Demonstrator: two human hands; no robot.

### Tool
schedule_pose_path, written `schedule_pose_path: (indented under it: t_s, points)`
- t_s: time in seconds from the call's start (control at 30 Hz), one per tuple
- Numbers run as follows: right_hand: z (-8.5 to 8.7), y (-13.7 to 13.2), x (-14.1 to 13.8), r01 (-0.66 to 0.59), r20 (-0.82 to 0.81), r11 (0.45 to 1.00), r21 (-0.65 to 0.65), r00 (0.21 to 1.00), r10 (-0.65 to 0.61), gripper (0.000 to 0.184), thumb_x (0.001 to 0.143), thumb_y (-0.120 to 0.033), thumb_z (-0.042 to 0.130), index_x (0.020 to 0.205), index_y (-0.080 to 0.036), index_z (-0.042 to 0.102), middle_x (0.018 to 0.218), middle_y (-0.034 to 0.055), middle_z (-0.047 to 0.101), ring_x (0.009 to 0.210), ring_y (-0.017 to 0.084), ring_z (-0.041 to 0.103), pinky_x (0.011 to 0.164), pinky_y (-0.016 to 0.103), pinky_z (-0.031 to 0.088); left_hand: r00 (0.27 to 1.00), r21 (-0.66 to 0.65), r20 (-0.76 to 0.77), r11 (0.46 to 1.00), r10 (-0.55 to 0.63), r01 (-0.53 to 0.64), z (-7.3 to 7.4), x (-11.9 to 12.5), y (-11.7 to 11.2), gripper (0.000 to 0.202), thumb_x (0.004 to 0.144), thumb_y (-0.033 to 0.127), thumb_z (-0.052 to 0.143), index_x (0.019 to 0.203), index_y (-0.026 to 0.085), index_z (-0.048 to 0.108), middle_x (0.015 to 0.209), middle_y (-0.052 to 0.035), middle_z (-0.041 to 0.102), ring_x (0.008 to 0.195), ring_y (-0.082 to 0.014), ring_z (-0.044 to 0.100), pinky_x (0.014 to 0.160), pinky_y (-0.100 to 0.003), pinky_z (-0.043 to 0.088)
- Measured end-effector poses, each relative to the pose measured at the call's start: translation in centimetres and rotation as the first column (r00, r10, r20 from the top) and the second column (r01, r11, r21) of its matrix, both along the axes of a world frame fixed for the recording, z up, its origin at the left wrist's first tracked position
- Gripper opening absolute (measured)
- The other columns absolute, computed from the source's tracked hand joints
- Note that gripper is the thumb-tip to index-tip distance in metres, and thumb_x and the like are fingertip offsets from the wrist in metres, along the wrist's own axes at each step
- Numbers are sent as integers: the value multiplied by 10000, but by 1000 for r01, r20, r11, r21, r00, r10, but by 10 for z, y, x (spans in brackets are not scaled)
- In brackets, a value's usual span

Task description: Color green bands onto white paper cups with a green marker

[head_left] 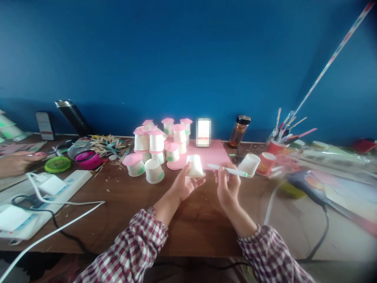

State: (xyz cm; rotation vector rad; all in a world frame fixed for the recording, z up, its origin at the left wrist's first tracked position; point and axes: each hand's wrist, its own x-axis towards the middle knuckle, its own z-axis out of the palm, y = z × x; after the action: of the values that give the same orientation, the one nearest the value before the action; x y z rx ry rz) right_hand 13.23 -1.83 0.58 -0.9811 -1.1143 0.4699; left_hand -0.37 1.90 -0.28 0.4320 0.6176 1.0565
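Observation:
My left hand (185,182) grips a white paper cup (194,165) that is turned on its side above the table. Pinched in my right hand (228,182) is a white marker with a green end (235,171), its other end pointing left toward the cup. Left of the held cup stands an upside-down white cup with a green patch (154,171). Behind it is a cluster of cups topped with pink paper (156,140), some stacked. One more white cup (250,164) leans to the right of my right hand.
Pink paper sheets (215,151) lie behind my hands. A power strip (70,186) with cables and another person's hand (17,164) are at the left. To the right are a red cup (266,163), a bottle (240,131), a pen holder (277,147) and a glue gun (308,186).

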Motion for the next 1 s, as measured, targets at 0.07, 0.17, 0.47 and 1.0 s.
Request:
schedule_pose_path:
  t_s: [0.07, 0.17, 0.47, 1.0]
  points:
    - [1, -2, 0, 3, 52, 1000, 5, 999, -3, 99, 906, -285, 509, 901, -192, 544, 721, -1, 593, 590, 114, 552, 539, 242, 454, 1000, 15, -15, 1000, 8, -8, -1, 1, 0, 429, 803, 485, 594, 1026, 118, 612, 930, -120, 662, 850, -219, 644, 784, -362, 529]
    - [3, -6, -1, 18, 156, 1000, 6, 988, -19, 110, 903, -266, 510, 927, -182, 578, 713, 3, 606, 592, 121, 569, 543, 241, 466, 999, 32, -3, 999, 43, -43, -3, 4, 1, 482, 823, 541, 532, 1061, 128, 607, 937, -121, 669, 819, -199, 642, 744, -335, 537]
    - [9, -16, -2, -1, 422, 999, 33, 907, -14, 93, 889, -205, 505, 864, -190, 594, 692, 12, 626, 594, 135, 596, 545, 234, 479, 997, 105, -14, 992, 78, -76, -8, 8, 4, 438, 844, 483, 538, 1091, 129, 614, 1067, -149, 678, 950, -238, 646, 855, -375, 518]
    - [5, -14, -1, 50, 405, 998, 48, 912, -65, 119, 900, -229, 496, 882, -180, 603, 733, 25, 636, 615, 138, 612, 549, 230, 495, 994, 32, -30, 994, 104, -103, -8, 7, 3, 487, 862, 546, 450, 1059, 129, 606, 1006, -151, 674, 877, -240, 649, 770, -390, 533]
